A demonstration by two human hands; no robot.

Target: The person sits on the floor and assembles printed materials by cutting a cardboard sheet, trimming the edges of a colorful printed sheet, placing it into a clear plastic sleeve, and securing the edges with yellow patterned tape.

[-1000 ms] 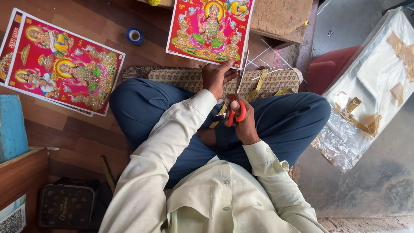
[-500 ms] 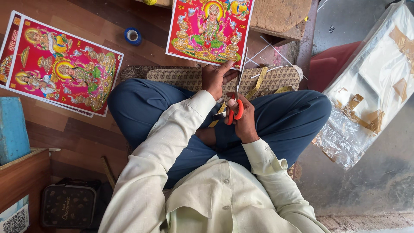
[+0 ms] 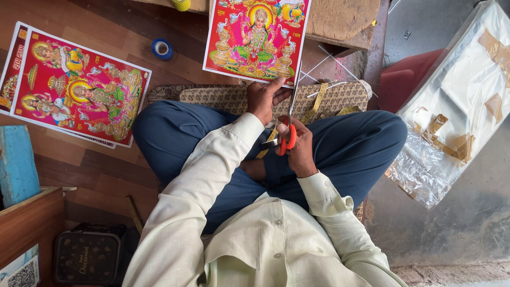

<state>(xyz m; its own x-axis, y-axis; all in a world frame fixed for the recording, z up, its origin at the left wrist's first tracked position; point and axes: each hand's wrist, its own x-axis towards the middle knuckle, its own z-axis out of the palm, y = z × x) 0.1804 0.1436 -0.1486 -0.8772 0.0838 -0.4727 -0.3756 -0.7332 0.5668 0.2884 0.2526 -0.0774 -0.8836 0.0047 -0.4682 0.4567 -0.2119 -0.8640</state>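
Plainly a trimming step: off at nine o'clock a second red devotional poster [image 3: 79,87] lies on the wooden floor [image 3: 106,175]; the left hand [image 3: 264,98] pinches the lower edge of the red devotional print [image 3: 257,37] at twelve o'clock, while the right hand [image 3: 300,151], fingers through the orange-handled scissors [image 3: 289,125], runs blades along its right edge. Next calls for steady feeding.

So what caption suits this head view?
Left hand steadies a bright red printed poster while right hand works orange-handled scissors.
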